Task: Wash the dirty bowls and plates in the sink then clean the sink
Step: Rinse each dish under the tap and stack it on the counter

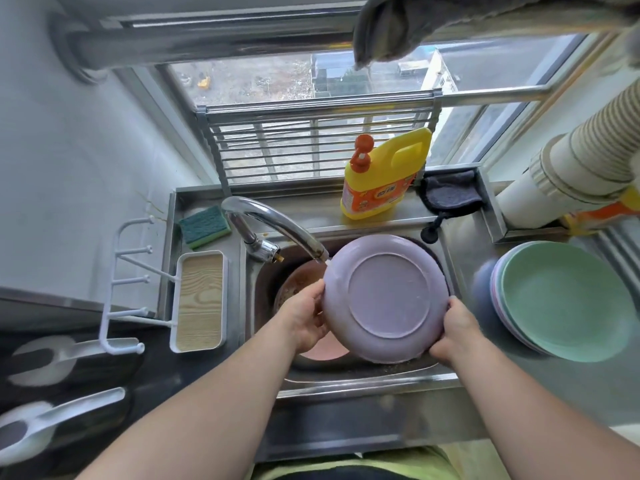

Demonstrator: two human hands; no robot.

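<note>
Lilac round plastic plate (386,299), underside up over steel sink (360,370) under tap (277,223); left hand (306,320) & right hand (457,332) grip its rim. Washed pastel stack (561,299) sits right; pink dish (320,351), sink still dirty.

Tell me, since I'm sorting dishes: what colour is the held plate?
Pale purple plate, seen from the head view.

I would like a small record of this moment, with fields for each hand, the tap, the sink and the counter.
left hand: grips purple plate at left rim
right hand: grips its right rim
plate: underside faces camera, held over sink
faucet: spout at plate's upper left edge
counter, right: stacked plates, green on top
ledge: yellow detergent bottle, sponge
</note>
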